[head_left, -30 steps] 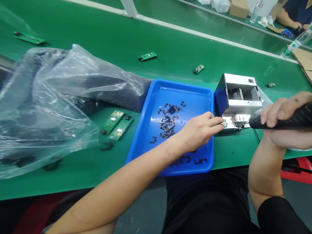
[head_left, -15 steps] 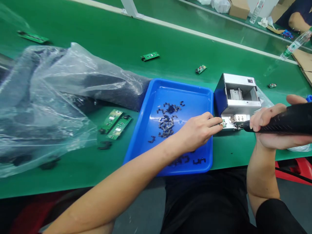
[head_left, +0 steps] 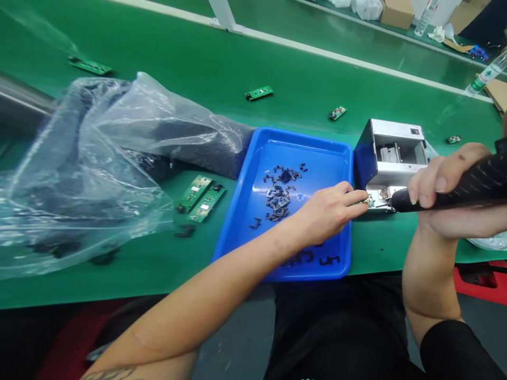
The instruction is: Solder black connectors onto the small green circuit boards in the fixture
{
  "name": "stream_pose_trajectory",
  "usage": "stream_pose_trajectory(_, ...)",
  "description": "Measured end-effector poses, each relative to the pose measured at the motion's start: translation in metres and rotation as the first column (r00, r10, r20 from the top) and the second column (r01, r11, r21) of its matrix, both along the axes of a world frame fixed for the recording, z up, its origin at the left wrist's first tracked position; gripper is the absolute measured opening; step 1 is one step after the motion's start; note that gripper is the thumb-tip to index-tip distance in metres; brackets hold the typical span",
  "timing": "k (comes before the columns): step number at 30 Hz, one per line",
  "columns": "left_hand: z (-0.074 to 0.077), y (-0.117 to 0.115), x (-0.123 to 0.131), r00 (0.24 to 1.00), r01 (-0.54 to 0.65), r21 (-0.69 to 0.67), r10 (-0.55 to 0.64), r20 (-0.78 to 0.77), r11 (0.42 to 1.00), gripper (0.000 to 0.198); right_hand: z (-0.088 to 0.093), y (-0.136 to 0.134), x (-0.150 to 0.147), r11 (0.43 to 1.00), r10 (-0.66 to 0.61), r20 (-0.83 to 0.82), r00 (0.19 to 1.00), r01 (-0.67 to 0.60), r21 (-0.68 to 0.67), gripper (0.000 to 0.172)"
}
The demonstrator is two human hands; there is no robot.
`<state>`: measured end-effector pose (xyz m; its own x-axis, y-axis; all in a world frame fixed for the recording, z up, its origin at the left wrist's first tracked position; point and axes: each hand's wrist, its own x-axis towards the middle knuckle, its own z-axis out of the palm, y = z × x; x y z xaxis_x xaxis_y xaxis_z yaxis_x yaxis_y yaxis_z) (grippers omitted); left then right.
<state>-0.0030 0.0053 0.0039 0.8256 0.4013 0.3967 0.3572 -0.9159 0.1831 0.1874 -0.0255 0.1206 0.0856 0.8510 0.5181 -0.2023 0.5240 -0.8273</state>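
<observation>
My left hand [head_left: 330, 211] pinches a small green circuit board [head_left: 370, 200] at the front of a silver screw feeder [head_left: 396, 158]. My right hand [head_left: 447, 184] is wrapped round a black electric screwdriver [head_left: 467, 184], held almost level. Its thin bit points left at the board's edge; whether it touches a screw is too small to tell. Under my left forearm stands a blue tray [head_left: 348, 227] with a pile of small black plastic clips [head_left: 278, 198] and more clips near its front rim.
A clear plastic bag [head_left: 130, 132] of dark parts lies left of the tray. Two green boards [head_left: 202, 198] and a black clip [head_left: 185, 230] lie between them. Several more boards, one a long board [head_left: 259, 93], rest farther back. A water bottle [head_left: 487, 74] stands at the far right.
The screwdriver has drawn back slightly from the feeder's front and its bit now sits by the board. My left hand keeps its pinch. The whole view has shifted a little.
</observation>
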Motion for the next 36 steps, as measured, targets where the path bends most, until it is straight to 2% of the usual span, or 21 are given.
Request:
stream_pose_trajectory(2, 0.0, 0.0, 0.0, 1.0, 0.001, 0.003, -0.001, -0.002, 1.0, 0.031, 0.0, 0.005, -0.007, 1.0, -0.018, -0.063, 0.998, 0.017, -0.017, 0.059)
stream_pose_trajectory(6, 0.001, 0.0, 0.0, 1.0, 0.008, -0.004, -0.008, -0.004, 1.0, 0.03, 0.001, 0.008, -0.014, 0.996, -0.066, -0.059, 0.996, 0.062, -0.07, 0.064)
stream_pose_trajectory(11, 0.001, 0.0, -0.001, 1.0, 0.012, -0.009, -0.012, -0.008, 1.0, 0.03, -0.003, 0.009, -0.013, 0.999, -0.032, -0.037, 0.999, 0.031, -0.027, 0.063)
stream_pose_trajectory(16, 0.001, 0.0, -0.001, 1.0, 0.012, -0.008, -0.012, 0.002, 1.0, 0.032, -0.017, 0.016, -0.015, 0.984, -0.163, 0.011, 0.987, 0.162, 0.078, 0.085)
stream_pose_trajectory(18, 0.001, 0.0, -0.001, 1.0, 0.007, -0.002, -0.007, 0.009, 1.0, 0.03, -0.021, 0.018, -0.017, 0.978, -0.192, 0.011, 0.981, 0.19, 0.086, 0.087)
stream_pose_trajectory(25, -0.002, 0.0, 0.001, 1.0, 0.005, -0.011, -0.005, 0.002, 1.0, 0.028, -0.024, 0.013, -0.02, 0.997, -0.072, -0.072, 0.995, 0.074, 0.031, 0.052)
stream_pose_trajectory(28, -0.002, -0.001, 0.0, 1.0, 0.0, -0.011, 0.0, -0.015, 1.0, 0.029, -0.026, 0.012, -0.012, 0.998, -0.033, -0.063, 0.997, 0.037, 0.059, 0.051)
stream_pose_trajectory(32, 0.0, -0.001, -0.001, 0.999, -0.002, -0.009, 0.002, -0.043, 1.0, 0.03, -0.031, 0.014, -0.002, 0.996, 0.063, 0.058, 0.996, -0.066, 0.064, 0.053)
stream_pose_trajectory(36, 0.0, -0.001, 0.0, 0.999, -0.005, -0.018, 0.004, -0.044, 1.0, 0.03, -0.037, 0.016, -0.009, 0.994, 0.064, -0.047, 0.997, -0.06, 0.091, 0.062)
